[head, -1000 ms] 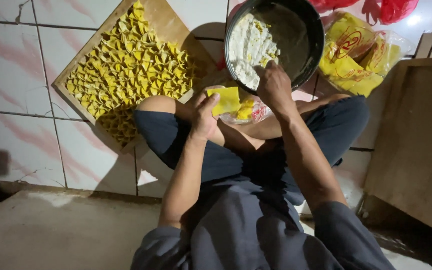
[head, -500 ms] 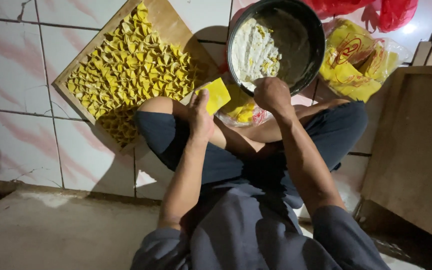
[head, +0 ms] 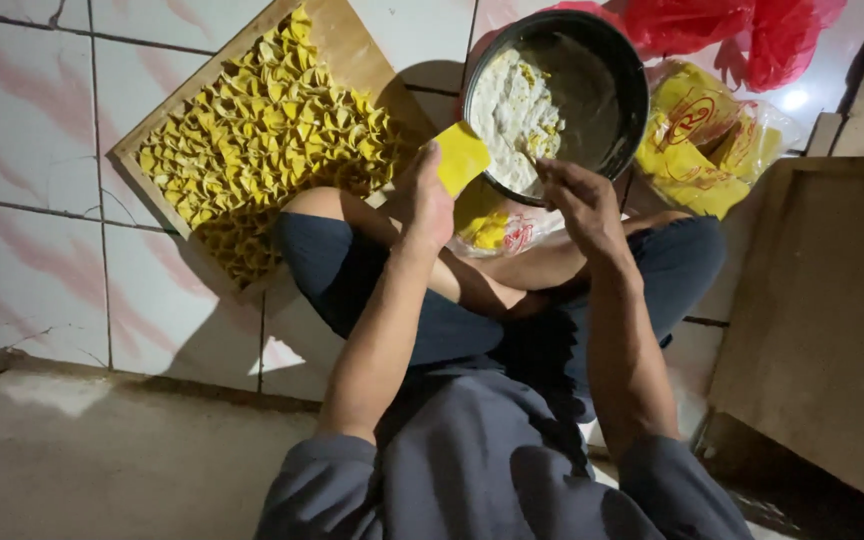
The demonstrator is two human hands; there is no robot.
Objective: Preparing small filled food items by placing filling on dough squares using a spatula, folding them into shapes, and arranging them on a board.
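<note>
A yellow wrapper [head: 461,157] sits flat in the left hand [head: 430,196], pinched at its lower edge and held up against the rim of the black bowl [head: 632,95]. The right hand [head: 577,195] is closed on a thin stick whose tip is at the white filling [head: 512,115] in the bowl. A wooden board [head: 352,55] of folded dumplings [head: 262,135] lies on the tiled floor to the left, yellow bags [head: 702,150] to the right.

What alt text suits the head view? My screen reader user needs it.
A seated person's left hand holds a yellow square wrapper while the right hand reaches into a dark bowl of pale filling. A wooden board of folded yellow dumplings lies to the left on the tiled floor.
</note>
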